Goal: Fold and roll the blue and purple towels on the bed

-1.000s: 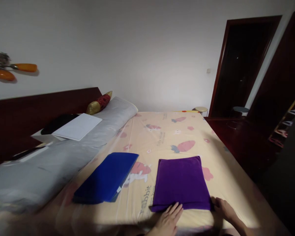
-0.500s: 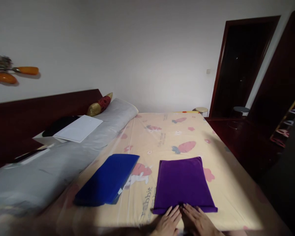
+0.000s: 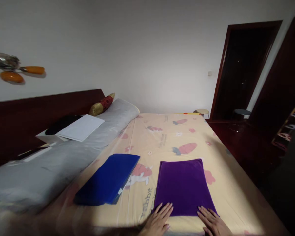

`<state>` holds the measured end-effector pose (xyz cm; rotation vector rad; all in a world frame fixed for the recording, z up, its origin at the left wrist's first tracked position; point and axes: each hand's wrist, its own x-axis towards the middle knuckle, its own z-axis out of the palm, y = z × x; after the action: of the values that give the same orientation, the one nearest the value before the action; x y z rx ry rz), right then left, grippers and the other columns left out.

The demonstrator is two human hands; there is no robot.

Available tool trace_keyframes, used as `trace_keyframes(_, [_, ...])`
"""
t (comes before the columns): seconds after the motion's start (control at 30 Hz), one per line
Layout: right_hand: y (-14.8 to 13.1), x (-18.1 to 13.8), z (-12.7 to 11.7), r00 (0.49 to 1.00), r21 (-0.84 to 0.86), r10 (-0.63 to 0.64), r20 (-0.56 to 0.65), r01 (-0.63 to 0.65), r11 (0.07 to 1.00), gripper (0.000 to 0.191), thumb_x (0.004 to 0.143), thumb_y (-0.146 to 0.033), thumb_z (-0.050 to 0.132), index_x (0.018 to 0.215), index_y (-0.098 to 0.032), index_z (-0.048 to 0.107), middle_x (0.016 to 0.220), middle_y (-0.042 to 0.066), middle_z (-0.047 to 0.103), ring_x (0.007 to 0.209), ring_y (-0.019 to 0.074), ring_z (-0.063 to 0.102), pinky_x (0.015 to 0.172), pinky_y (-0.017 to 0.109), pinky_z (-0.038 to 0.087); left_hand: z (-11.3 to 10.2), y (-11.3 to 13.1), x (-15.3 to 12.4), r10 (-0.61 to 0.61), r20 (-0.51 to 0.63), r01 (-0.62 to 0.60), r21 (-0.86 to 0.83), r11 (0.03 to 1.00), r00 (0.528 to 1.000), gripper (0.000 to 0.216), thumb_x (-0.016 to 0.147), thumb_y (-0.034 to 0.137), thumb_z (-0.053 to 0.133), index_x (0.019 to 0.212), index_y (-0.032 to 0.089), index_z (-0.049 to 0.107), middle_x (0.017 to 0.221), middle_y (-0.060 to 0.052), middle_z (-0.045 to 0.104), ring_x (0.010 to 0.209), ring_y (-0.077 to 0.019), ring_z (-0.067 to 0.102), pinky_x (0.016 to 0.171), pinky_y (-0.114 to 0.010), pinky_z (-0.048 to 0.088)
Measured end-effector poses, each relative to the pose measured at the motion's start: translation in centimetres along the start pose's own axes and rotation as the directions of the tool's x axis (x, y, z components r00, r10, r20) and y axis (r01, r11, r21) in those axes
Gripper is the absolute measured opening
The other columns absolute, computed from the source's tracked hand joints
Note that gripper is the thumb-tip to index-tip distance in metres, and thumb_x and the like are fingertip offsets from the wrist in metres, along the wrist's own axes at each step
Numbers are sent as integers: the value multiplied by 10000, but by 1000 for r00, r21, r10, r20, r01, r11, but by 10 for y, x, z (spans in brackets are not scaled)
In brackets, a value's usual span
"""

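A purple cloth (image 3: 183, 186), folded into a flat rectangle, lies on the bed (image 3: 167, 147) in front of me. My left hand (image 3: 158, 219) rests flat on its near left corner, fingers stretched out. At the near right corner, my right hand (image 3: 212, 220) lies with its fingers spread on the cloth's edge. Neither hand grips anything. To the left of the cloth lies a blue folder (image 3: 109, 178), apart from both hands, with a small white tag on its right edge.
Along the dark headboard (image 3: 27, 113) runs a grey pillow (image 3: 88, 147), bearing a white board (image 3: 81, 127) and a red and gold cushion (image 3: 102, 104). Past the bed are a pale stool (image 3: 202, 111), a dark stool (image 3: 242, 112) and a doorway (image 3: 245, 72).
My hands have moved apart from the middle of the cloth's near edge to its two corners. The rolled-looking near edge now lies flat. The view has shifted slightly.
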<state>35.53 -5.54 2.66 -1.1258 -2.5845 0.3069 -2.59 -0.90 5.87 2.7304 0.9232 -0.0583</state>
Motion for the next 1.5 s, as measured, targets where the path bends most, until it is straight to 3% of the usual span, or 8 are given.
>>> trace_keyframes(0.3, [20, -23, -13, 990, -238, -49, -129, 17, 971, 630, 911, -395, 495, 1468, -324, 210, 1420, -1, 449, 1239, 195, 506, 980, 258, 446, -5, -28, -24, -98, -142, 121, 164, 979, 985, 713, 932, 278, 415, 1479, 328, -39, 1562, 45, 196, 1413, -167, 240, 1163, -384, 209])
trace_keyframes(0.5, [21, -9, -1, 973, -313, 8, -231, -82, 946, 458, 927, -321, 455, 1383, -350, 424, 1413, 24, 485, 1203, 211, 549, 933, 322, 450, 0, -34, -19, -112, -138, 142, 236, 961, 984, 714, 881, 162, 418, 1491, 326, 85, 1549, 12, 258, 1391, -211, 298, 1125, -428, 261])
trace_keyframes(0.6, [20, -1, 7, 978, -301, 45, -206, -107, 948, 408, 894, -325, 492, 1301, -313, 526, 1326, 48, 584, 1133, 230, 589, 926, 351, 441, 3, -28, -14, -114, -96, 131, 200, 971, 989, 694, 851, 137, 428, 1481, 314, 196, 1499, -11, 388, 1345, -226, 374, 1122, -443, 269])
trace_keyframes(0.77, [14, 5, 14, 972, -147, 187, -143, -207, 967, 331, 817, -306, 543, 1137, -277, 622, 1055, 44, 706, 972, 234, 627, 895, 354, 430, 7, -16, -5, -95, -89, 101, 75, 992, 992, 480, 884, 255, 462, 1359, 310, 420, 1345, -27, 559, 1257, -231, 468, 1109, -418, 304])
trace_keyframes(0.9, [9, 10, 7, 892, 31, 439, -111, -438, 898, 268, 685, -180, 514, 916, -236, 638, 866, 27, 680, 788, 194, 604, 739, 313, 426, -9, -9, 4, -294, -89, 287, -80, 955, 952, 374, 820, 261, 533, 1190, 316, 545, 1264, -22, 599, 1173, -250, 518, 1022, -400, 376])
trace_keyframes(1.07, [24, 6, -11, 779, 395, 628, -11, -573, 718, 104, 557, -245, 581, 660, -239, 592, 748, -4, 642, 734, 189, 573, 690, 298, 416, -38, -20, 5, -417, 95, 425, -313, 849, 904, 198, 679, 188, 577, 847, 271, 642, 893, 13, 660, 896, -210, 565, 848, -337, 412])
trace_keyframes(1.17, [37, 1, -18, 760, 566, 650, 25, -547, 617, 137, 570, -336, 612, 661, -235, 592, 740, 3, 647, 752, 204, 586, 702, 307, 435, -44, -36, 0, -441, 121, 452, -385, 805, 889, 143, 647, 216, 596, 777, 245, 647, 852, 15, 641, 886, -199, 545, 821, -308, 409])
trace_keyframes(1.5, [46, 6, -19, 770, 690, 633, 82, -502, 521, 266, 724, -471, 525, 701, -209, 560, 645, -2, 613, 652, 167, 565, 613, 276, 428, -43, -59, -5, -516, 191, 514, -606, 608, 835, 219, 690, 364, 593, 835, 204, 624, 756, 40, 614, 795, -172, 582, 725, -275, 436])
